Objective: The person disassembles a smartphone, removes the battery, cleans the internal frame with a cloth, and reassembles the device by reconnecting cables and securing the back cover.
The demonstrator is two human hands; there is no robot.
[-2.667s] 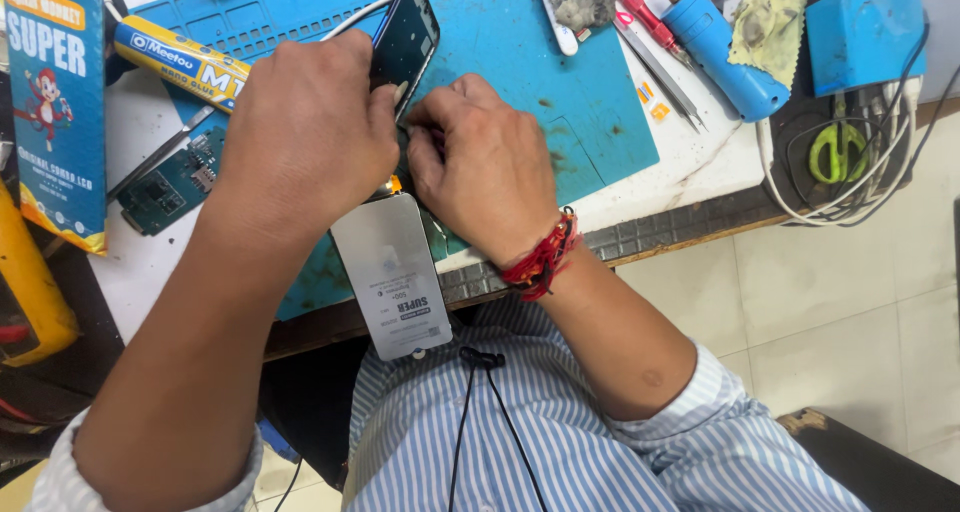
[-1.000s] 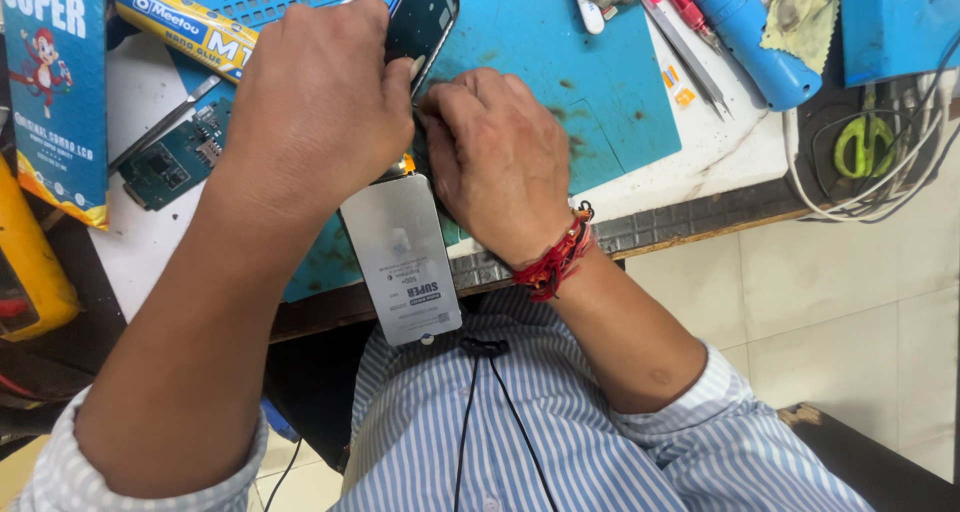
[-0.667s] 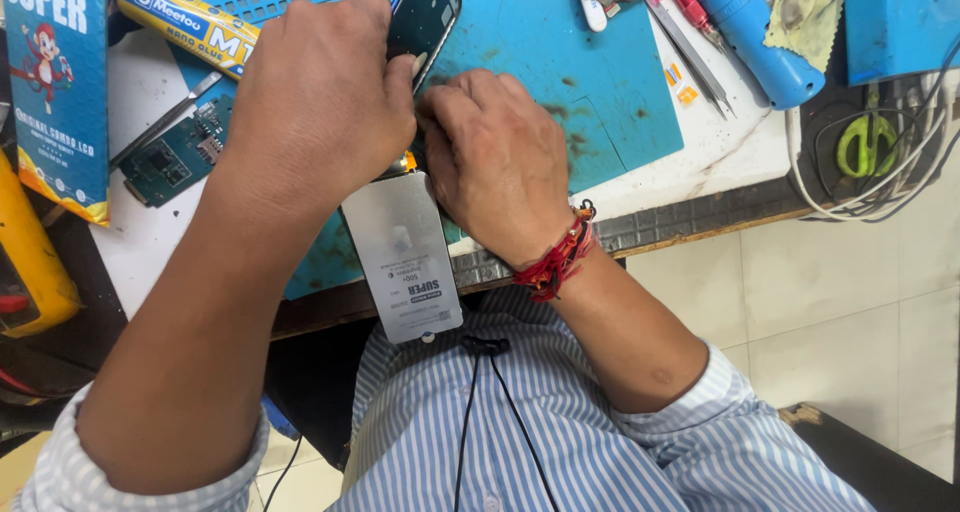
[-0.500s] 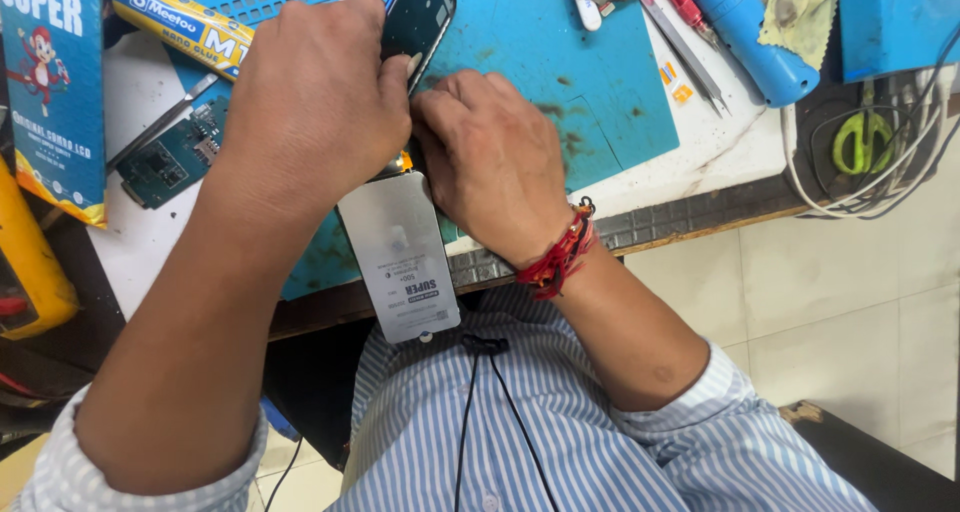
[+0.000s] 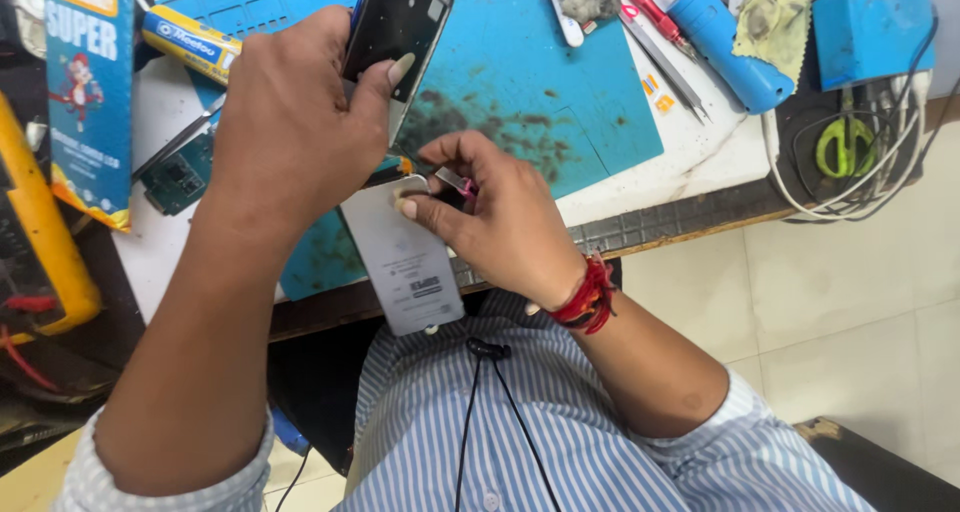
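My left hand point(image 5: 290, 142) grips a black phone display frame point(image 5: 400, 22) and holds it tilted upright over the blue work mat point(image 5: 570, 72). My right hand point(image 5: 500, 222), with a red thread band at the wrist, pinches a small silver metal piece with a pink tip point(image 5: 452, 182) between its fingers. Its thumb rests on the top of a grey phone back cover point(image 5: 405, 262), which hangs over the table's front edge toward my striped shirt. The two hands are a little apart.
A green circuit board point(image 5: 180, 177) and tweezers lie at the left by a blue printed package point(image 5: 90, 92). Behind it lies a yellow and blue carton point(image 5: 190, 42). At the right are a blue cylinder tool point(image 5: 720, 42), green scissors point(image 5: 845, 147), white cables and a blue box point(image 5: 870, 27).
My right hand has drawn back from the display frame toward me and now shows the small metal piece in its fingers. More of the display frame is uncovered.
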